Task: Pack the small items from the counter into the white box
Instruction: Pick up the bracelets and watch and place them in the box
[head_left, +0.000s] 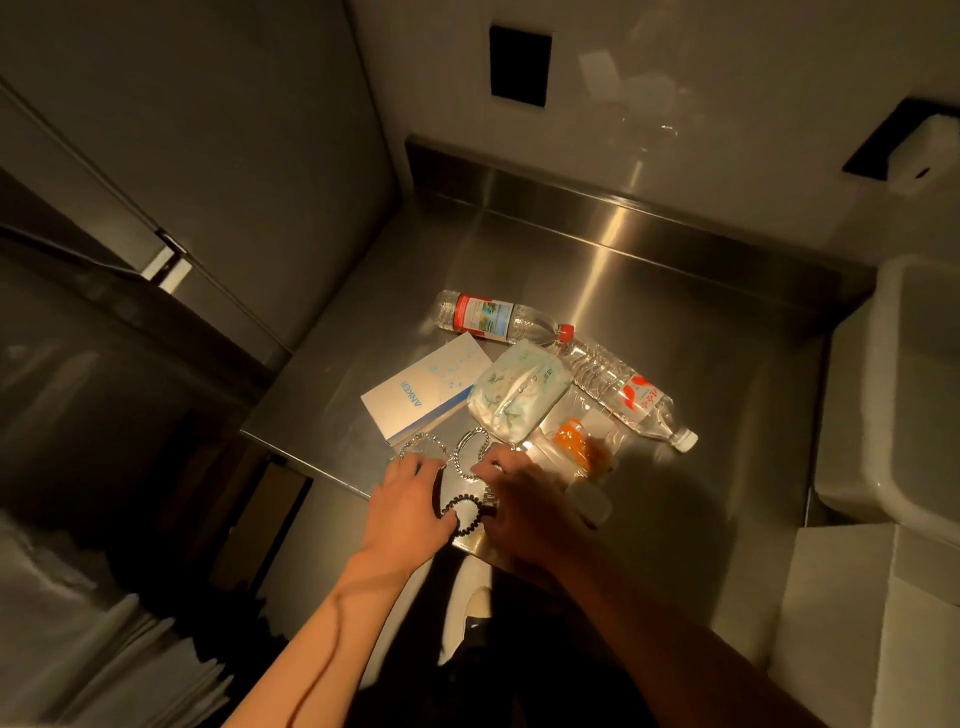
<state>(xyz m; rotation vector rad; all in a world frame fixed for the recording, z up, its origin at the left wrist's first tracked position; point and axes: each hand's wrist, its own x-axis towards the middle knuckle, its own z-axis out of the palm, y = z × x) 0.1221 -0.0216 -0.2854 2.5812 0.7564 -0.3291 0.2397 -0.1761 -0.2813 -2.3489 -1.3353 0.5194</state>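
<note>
"ANKER" on the white-blue box (427, 391)

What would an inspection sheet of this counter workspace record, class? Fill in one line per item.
Surface: brushed steel counter, reflective, dimly lit.
Job's things: silver chain bracelet, black beaded bracelet, silver beaded bracelet, white Anker card box, pale green tissue pack, orange sachet in a clear bag.
Clutter: two clear plastic water bottles lying flat.
Hands: left hand and right hand over the bracelets; fingers' hold unclear.
Cables: nothing seen.
Surroundings: white plastic bin at right.
</note>
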